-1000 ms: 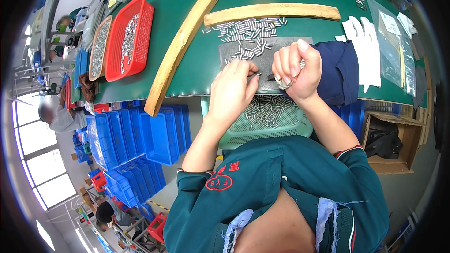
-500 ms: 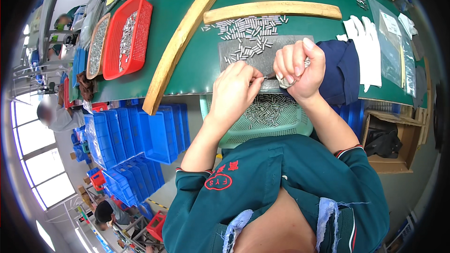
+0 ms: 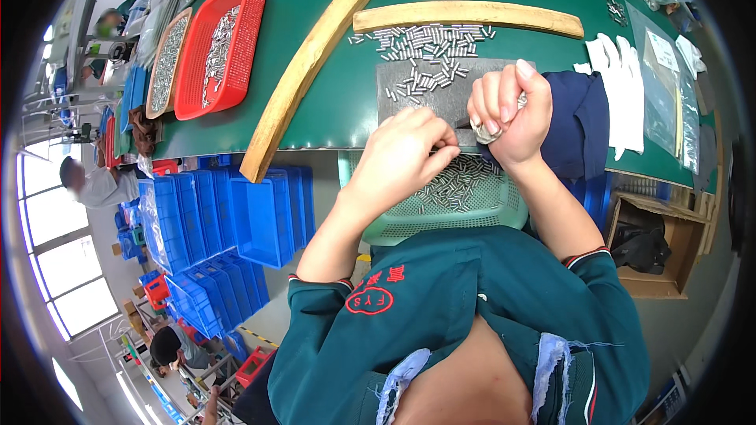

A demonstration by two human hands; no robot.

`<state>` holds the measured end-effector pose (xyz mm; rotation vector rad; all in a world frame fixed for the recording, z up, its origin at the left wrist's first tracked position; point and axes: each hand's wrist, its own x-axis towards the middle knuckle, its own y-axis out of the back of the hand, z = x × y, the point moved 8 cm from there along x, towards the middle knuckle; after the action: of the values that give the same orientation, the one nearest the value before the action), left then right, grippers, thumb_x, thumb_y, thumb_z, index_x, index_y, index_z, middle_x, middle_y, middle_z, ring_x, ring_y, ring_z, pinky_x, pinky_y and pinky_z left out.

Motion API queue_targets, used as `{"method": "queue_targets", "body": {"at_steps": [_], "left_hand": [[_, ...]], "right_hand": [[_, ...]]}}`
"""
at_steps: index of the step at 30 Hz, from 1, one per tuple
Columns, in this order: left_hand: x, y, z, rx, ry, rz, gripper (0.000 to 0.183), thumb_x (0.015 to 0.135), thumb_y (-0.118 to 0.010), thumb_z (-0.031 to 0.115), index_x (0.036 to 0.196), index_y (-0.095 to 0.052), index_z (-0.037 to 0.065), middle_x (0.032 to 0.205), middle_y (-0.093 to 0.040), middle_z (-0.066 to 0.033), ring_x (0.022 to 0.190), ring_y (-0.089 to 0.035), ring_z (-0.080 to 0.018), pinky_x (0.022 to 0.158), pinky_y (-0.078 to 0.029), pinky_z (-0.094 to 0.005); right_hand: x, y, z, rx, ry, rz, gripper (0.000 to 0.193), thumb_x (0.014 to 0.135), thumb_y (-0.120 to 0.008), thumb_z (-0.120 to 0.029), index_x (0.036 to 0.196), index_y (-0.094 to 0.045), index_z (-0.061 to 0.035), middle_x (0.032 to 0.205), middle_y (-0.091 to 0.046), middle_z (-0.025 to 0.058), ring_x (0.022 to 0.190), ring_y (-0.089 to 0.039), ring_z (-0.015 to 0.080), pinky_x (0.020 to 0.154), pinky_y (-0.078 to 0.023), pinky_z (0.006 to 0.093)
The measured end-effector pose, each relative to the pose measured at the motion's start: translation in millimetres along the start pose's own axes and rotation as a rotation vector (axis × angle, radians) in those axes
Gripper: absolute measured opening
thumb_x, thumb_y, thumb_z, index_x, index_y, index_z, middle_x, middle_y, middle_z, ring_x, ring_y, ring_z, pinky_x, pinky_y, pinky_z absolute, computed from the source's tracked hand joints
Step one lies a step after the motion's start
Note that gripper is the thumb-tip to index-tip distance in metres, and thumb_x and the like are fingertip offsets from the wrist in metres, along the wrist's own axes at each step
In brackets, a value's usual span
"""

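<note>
My right hand (image 3: 510, 114) is closed in a fist around a tool with a pale, wrapped-looking handle (image 3: 483, 134). A dark, narrow part of the tool points towards my left hand; its exact kind is unclear. My left hand (image 3: 405, 153) is curled, thumb and forefinger tips close together; anything between them is too small to make out. Both hands are over the table's front edge, above a light green basket (image 3: 382, 228) of short metal pins (image 3: 453, 185). Loose metal pins (image 3: 429, 47) lie in a heap beyond my hands, some on a grey mat (image 3: 390, 79).
Two curved wooden strips (image 3: 315, 71) (image 3: 472, 16) bound the pins on the green table. A red basket (image 3: 252, 39) stands left. Navy cloth (image 3: 579, 122), white gloves (image 3: 618, 94) and a plastic bag (image 3: 661, 94) lie right. Blue bins (image 3: 264, 224) and a cardboard box (image 3: 657, 283) are below.
My left hand has shifted slightly right and lower, and the small metal pin at its fingertips no longer shows. My right hand keeps its grip. The whole view has shifted slightly.
</note>
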<state>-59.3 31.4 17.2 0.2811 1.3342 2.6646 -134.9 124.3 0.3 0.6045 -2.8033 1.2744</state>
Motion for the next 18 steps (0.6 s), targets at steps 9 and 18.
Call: {"method": "queue_targets", "body": {"at_steps": [9, 18], "left_hand": [[31.2, 13.3, -14.2, 0.390, 0.074, 0.324, 0.013, 0.073, -0.066, 0.015, 0.082, -0.060, 0.008, 0.080, -0.053, -0.0069, 0.080, -0.054, -0.0247, 0.070, -0.045, -0.0355], [11.5, 5.7, -9.2, 0.196, 0.068, 0.151, 0.010, 0.072, -0.066, 0.012, 0.077, -0.060, 0.006, 0.076, -0.053, -0.0069, 0.078, -0.054, -0.0248, 0.068, -0.044, -0.0355]], "right_hand": [[0.7, 2.8, 2.3, 0.078, -0.051, 0.053, 0.046, 0.091, -0.033, -0.026, 0.048, -0.031, -0.0102, 0.039, -0.030, 0.0023, 0.034, -0.030, 0.0123, 0.040, -0.033, 0.0279], [-1.5, 1.4, -0.2, 0.051, -0.010, -0.010, 0.046, 0.091, -0.031, -0.024, 0.047, -0.031, -0.0098, 0.039, -0.032, 0.0036, 0.033, -0.030, 0.0122, 0.038, -0.032, 0.0272]]}}
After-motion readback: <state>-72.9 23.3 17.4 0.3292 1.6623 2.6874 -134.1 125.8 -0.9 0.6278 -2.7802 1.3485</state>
